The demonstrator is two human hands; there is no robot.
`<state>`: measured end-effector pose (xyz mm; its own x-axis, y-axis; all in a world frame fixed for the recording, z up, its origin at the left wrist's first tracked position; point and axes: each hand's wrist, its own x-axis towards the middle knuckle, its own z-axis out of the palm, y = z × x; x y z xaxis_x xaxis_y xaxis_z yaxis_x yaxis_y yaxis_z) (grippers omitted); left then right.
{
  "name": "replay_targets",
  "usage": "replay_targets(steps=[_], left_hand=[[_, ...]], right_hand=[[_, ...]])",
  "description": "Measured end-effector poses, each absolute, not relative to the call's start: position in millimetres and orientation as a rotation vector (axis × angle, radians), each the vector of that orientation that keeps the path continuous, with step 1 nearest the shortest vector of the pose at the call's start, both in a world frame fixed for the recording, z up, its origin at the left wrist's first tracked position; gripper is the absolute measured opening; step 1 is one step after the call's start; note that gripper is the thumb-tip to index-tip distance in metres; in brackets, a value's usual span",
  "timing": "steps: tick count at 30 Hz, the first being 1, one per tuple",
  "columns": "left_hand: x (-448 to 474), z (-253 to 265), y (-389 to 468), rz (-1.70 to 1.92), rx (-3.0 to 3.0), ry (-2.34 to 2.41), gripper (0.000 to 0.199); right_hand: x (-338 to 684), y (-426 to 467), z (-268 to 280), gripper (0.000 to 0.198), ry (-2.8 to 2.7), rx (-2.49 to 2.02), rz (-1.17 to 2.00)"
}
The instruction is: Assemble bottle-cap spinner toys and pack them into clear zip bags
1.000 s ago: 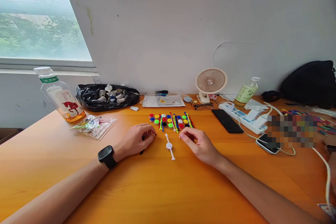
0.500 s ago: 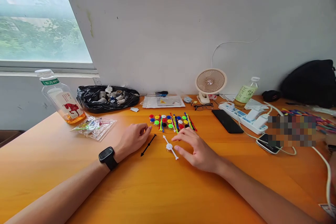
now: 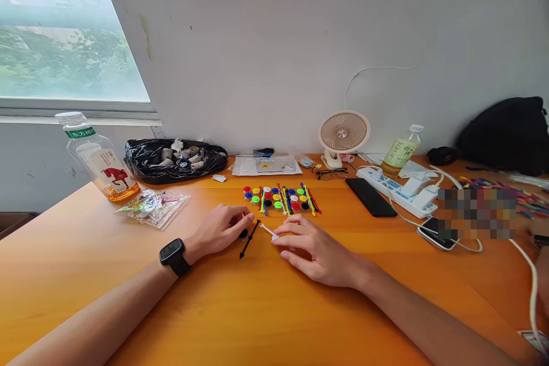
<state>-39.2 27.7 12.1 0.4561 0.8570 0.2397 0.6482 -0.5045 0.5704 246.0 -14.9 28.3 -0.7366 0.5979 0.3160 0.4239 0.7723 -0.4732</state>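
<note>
My left hand (image 3: pixel 223 230) rests on the table with its fingers curled in and their undersides hidden. Close by its fingertips, a black plastic spinner arrow (image 3: pixel 250 239) lies slanted, its pointed end toward me. A small black round piece (image 3: pixel 243 234) shows just below the left thumb, partly covered. My right hand (image 3: pixel 315 251) is over a white arrow spinner (image 3: pixel 269 231), fingers apart, fingertips at its middle; most of its near half is covered. Beyond both hands, several colored round bases (image 3: pixel 268 203) stand in rows with bundles of colored arrows (image 3: pixel 283 200) among them.
A clear plastic bag (image 3: pixel 154 209) and a tall bottle (image 3: pixel 105 166) stand at left, with a black trash bag (image 3: pixel 206 151) behind. A fan (image 3: pixel 343 132), a phone (image 3: pixel 371 197), a power strip (image 3: pixel 392 191) and cables are at the right.
My left hand has shifted slightly right, and the black arrow has slid right and turned steeper. The black round piece has come into sight. My right hand has moved left over the white spinner.
</note>
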Motion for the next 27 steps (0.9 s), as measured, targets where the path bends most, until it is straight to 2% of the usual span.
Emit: replay_targets(steps=[5,12,15,17,19,23,27], left_hand=[[-35,14,21,0.654,2.24,1.129,0.031],[-26,16,6,0.691,2.277,0.909,0.026],[-23,17,4,0.701,2.287,0.853,0.029],[-23,17,3,0.715,2.29,0.833,0.031],[-23,16,3,0.732,2.288,0.824,0.032],[-22,12,4,0.749,2.32,0.84,0.028],[-20,9,4,0.735,2.406,0.87,0.022]], right_hand=[[249,-10,29,0.015,-2.458,-0.901,0.353],[265,4,27,0.041,-2.393,-1.284,-0.085],[271,8,29,0.043,-2.36,-1.39,-0.248],[272,8,31,0.038,-2.347,-1.356,-0.287],[269,5,32,0.028,-2.362,-1.242,-0.186],[255,-8,26,0.005,-2.423,-1.017,0.242],[244,-13,16,0.014,-2.499,-0.942,0.417]])
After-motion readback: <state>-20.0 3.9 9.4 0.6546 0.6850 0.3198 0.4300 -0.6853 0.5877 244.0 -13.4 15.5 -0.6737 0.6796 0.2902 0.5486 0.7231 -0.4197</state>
